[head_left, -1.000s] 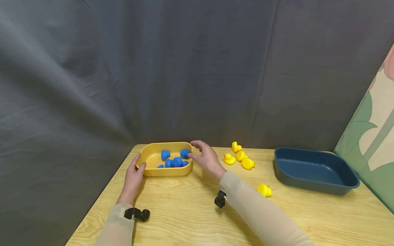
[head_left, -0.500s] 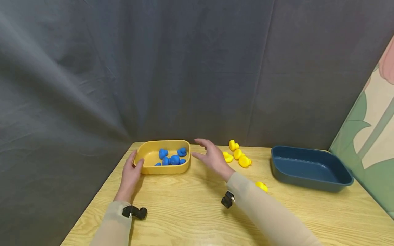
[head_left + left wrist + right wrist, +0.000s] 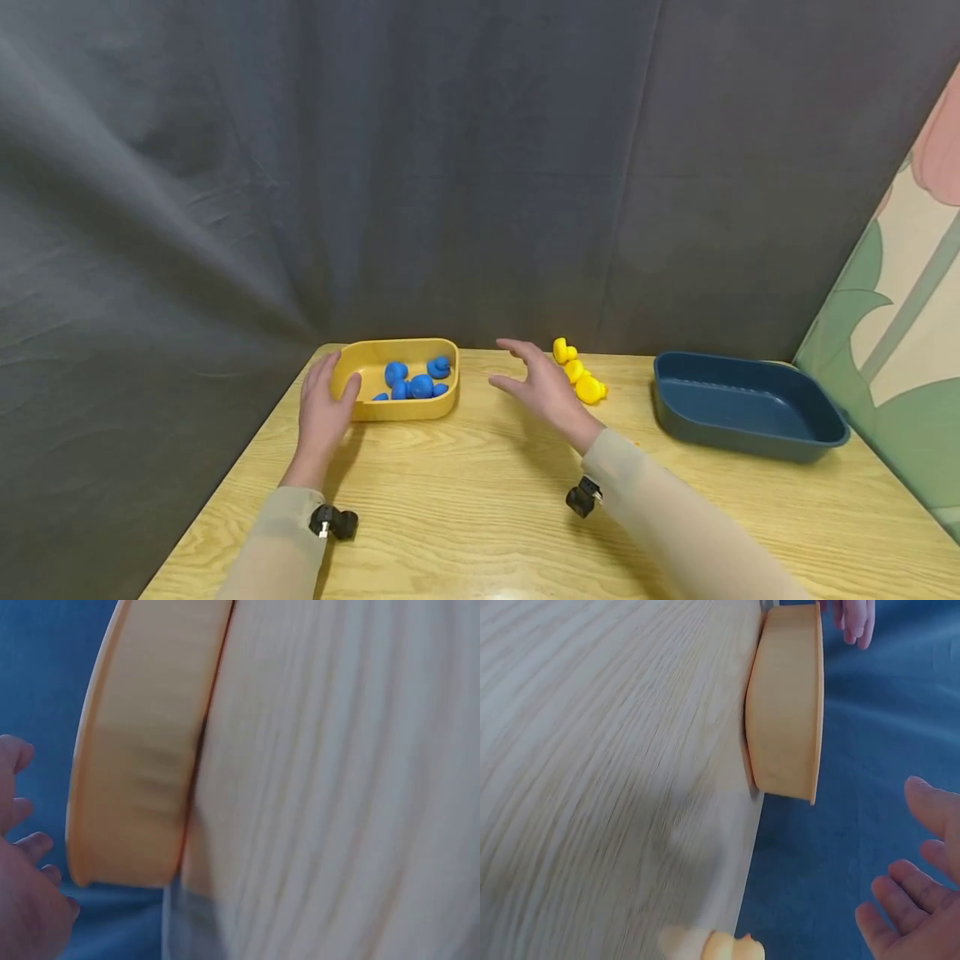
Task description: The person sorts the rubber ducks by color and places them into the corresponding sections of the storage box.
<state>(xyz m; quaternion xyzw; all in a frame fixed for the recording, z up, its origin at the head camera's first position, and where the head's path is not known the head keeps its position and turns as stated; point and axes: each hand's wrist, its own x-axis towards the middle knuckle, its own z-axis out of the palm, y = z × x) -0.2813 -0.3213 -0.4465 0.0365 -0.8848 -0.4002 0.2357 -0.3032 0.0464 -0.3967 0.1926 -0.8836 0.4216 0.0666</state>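
Several small blue toy ducks (image 3: 422, 386) lie in the yellow tray (image 3: 408, 409) at the table's back left. My left hand (image 3: 324, 410) hovers at the tray's left end, fingers spread; in the left wrist view those fingers (image 3: 34, 844) look apart from its wall. Right of the tray, my right hand (image 3: 551, 392) hangs in the air, holding nothing, its thumb and fingers (image 3: 907, 896) parted. Just beyond it sits a cluster of yellow toy ducks (image 3: 591, 389), partly covered by the hand. My right sleeve hides nearly all of another one.
A dark blue tray (image 3: 750, 448) stands at the back right of the wooden table (image 3: 465, 500). Behind the table hangs a grey curtain (image 3: 465, 167). A patterned panel (image 3: 900, 333) borders the right side.
My right hand has left the yellow tray's right end and moved right, toward the yellow ducks. My left hand has lifted off the tray's left rim. The view has shifted slightly.
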